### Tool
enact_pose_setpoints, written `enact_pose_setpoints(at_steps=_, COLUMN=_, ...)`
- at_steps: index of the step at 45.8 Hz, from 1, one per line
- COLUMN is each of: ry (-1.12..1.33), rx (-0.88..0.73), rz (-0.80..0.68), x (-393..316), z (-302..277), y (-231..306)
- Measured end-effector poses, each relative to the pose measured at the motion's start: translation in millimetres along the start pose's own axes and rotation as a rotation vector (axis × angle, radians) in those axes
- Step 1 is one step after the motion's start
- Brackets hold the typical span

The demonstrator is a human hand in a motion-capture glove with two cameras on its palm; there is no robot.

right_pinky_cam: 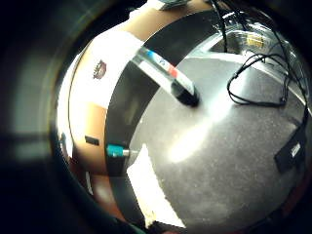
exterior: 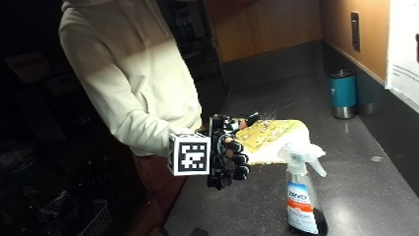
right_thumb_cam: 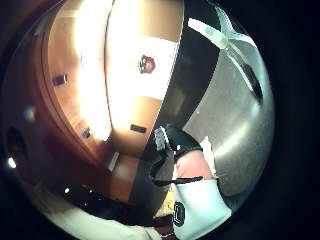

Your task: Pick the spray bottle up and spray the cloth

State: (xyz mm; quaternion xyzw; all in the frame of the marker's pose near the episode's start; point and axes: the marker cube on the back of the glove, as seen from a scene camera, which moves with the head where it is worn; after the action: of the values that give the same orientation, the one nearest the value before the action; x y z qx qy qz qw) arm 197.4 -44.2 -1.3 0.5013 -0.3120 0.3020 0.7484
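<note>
Outside view: gloved right hand (exterior: 227,152) hovering above counter (exterior: 367,187) edge, fingers loosely curled, holding nothing. Spray bottle (exterior: 303,191) upright just beside, on the side away from the person, nozzle pointing away from hand. Yellow cloth (exterior: 272,135) flat behind hand, near bottle. Likely needs short sideways reach to bottle neck.

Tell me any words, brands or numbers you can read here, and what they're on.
Spray bottle label: a blue brand word, too blurred to read for certain.
White wall sheet: a dark emblem only, no readable words.
Teal tumbler: no lettering visible.
Nothing else carries readable text.
</note>
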Motion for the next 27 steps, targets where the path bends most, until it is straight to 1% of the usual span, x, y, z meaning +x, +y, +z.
enact_pose_setpoints(at_steps=18, ry=-0.074, rx=0.086, rz=0.184, x=27.2, z=44.4, y=-58.9)
enact_pose_setpoints(at_steps=27, ry=-0.095, rx=0.130, rz=0.236, x=35.9, z=63.2, y=-86.8)
